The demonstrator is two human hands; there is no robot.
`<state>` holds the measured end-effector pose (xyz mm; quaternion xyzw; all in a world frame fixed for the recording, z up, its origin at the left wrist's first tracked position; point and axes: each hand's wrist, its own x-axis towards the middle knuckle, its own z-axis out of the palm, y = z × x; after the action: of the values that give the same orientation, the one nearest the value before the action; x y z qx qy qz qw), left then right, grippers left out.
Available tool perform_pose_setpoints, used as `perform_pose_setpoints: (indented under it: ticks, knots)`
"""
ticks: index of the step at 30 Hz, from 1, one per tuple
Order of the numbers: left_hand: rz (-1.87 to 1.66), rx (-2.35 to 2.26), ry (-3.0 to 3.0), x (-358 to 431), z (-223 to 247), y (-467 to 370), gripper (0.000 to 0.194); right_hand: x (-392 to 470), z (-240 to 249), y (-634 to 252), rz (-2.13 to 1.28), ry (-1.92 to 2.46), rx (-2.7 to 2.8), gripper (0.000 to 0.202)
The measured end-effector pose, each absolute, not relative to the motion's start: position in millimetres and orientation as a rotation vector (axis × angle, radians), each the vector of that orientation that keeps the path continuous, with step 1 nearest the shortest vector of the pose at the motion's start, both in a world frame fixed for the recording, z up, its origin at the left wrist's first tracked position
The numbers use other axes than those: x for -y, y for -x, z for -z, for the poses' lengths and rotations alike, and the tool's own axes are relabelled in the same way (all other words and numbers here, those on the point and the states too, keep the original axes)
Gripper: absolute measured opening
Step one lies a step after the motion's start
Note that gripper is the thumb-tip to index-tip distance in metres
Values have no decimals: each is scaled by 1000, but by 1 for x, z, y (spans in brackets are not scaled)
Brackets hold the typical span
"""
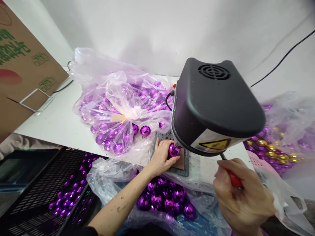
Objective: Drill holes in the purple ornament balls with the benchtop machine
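My left hand (162,157) holds a shiny purple mirrored ball (174,150) between thumb and fingers, over a brown pad (179,164) on a dark grey base plate (187,162). Above and to the right of the ball stands a black machine (219,101) with a round vent and a yellow warning label. My right hand (242,193) is wrapped round the red handle (235,179) of a metal lever under the machine's front. The machine's head hides what lies directly beneath it.
Clear bags of purple balls (118,114) cover the table's middle. An open bag of balls (169,200) hangs below the front edge. A black crate (46,186) and carton (27,65) are left; purple and gold balls (275,150) lie right.
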<state>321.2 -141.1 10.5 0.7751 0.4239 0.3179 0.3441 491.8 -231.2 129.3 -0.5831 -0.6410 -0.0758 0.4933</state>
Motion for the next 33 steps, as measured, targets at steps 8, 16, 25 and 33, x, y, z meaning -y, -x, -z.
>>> perform_pose_setpoints:
  ticks: [8, 16, 25, 33]
  knots:
    - [-802, -1114, -2009, 143, -9, -321, 35, 225, -121, -495, 23, 1382, 1471, 2]
    - [-802, -1092, -2005, 142, -9, -321, 31, 224, -90, -495, 97, 1428, 1448, 12]
    - [-821, -1120, -2043, 142, -8, -321, 42, 213, -53, -497, 153, 1384, 1519, 5]
    - [-806, -1090, -2087, 141, -9, -321, 49, 209, -138, -513, 179, 1420, 1460, 15]
